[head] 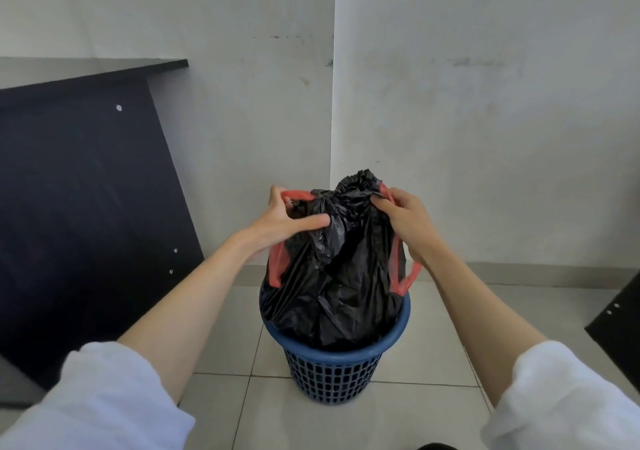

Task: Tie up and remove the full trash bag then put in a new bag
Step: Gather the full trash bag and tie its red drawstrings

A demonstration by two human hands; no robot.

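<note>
I look down on the bag point(332, 259), black and full. It sits in the bin point(332, 373), bulging well above the rim, with its neck gathered into a pucker at 12 o'clock.

The left hand point(287, 221) is at the neck's 9 o'clock side. Its fingers are curled round the drawstring point(298, 194), and its thumb lies straight across the black plastic, pressing on it. From under that hand a red loop hangs down the bag's 9 o'clock flank.

The right hand point(401, 217) is at the neck's 3 o'clock side. Its fingers are bent tight over the red band where it comes out of the gathered top, so this hand is clamped on it too. A second loop hangs below that wrist against the bag's 3 o'clock flank. Both forearms are bare, with white sleeves point(104, 397) pushed up near the elbows.

The bin is blue with a lattice wall and stands on the floor point(221, 339), which is pale tile, close to a wall corner point(334, 103) at 12 o'clock. A dark board point(86, 207) leans at 9 o'clock, well apart from the bin. The edge of another panel point(620, 314) shows at 3 o'clock.
</note>
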